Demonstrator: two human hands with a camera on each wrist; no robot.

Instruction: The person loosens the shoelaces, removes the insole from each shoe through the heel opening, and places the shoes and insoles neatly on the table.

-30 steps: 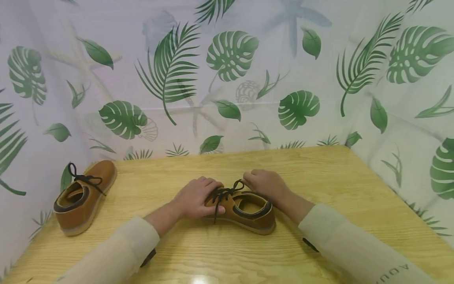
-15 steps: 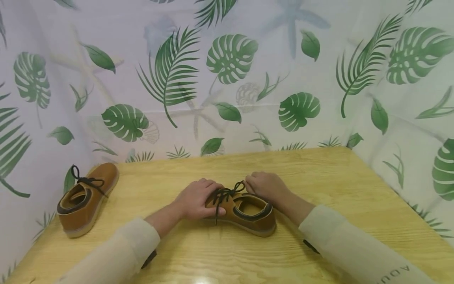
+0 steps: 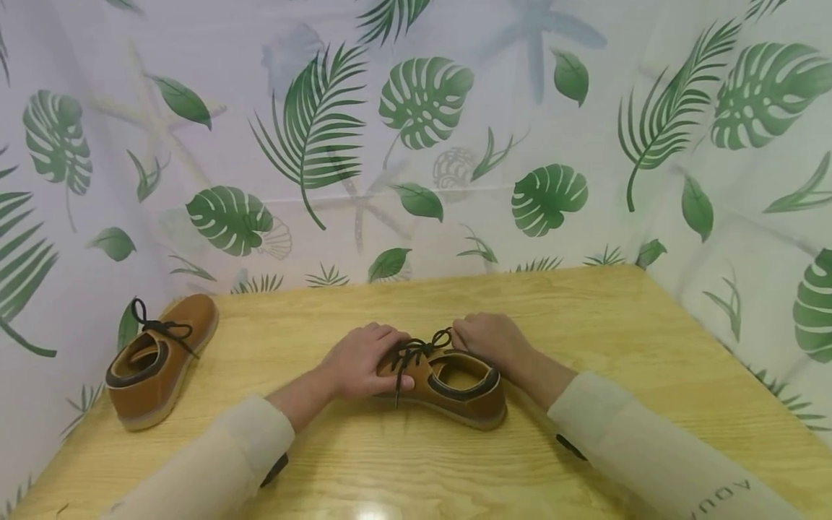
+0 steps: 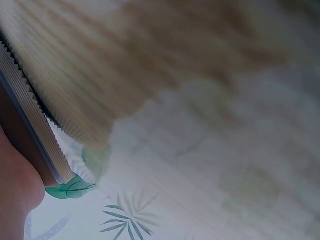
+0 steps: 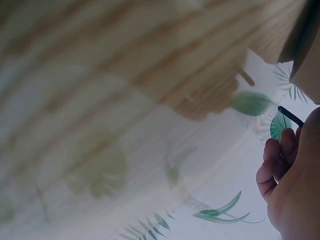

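Note:
A tan leather shoe with a dark collar sits upright on the table, toe to the left and heel to the right. Over its front lies my left hand, gripping the toe with the thumb on the near side. Black shoelaces form a bow on the tongue. Just behind the bow, my right hand has curled fingers and pinches a lace loop. In the right wrist view, a black lace end sticks out past the fingers. The shoe's ribbed sole shows beside the left hand in the left wrist view.
A matching tan shoe, its black laces tied in a bow, stands at the table's left edge. The wooden table backs onto a leaf-printed cloth, which also hangs along both sides.
Very little differs. Both hands keep their hold, and the lace loop with the right hand has shifted slightly to the right. The head view has tilted a little.

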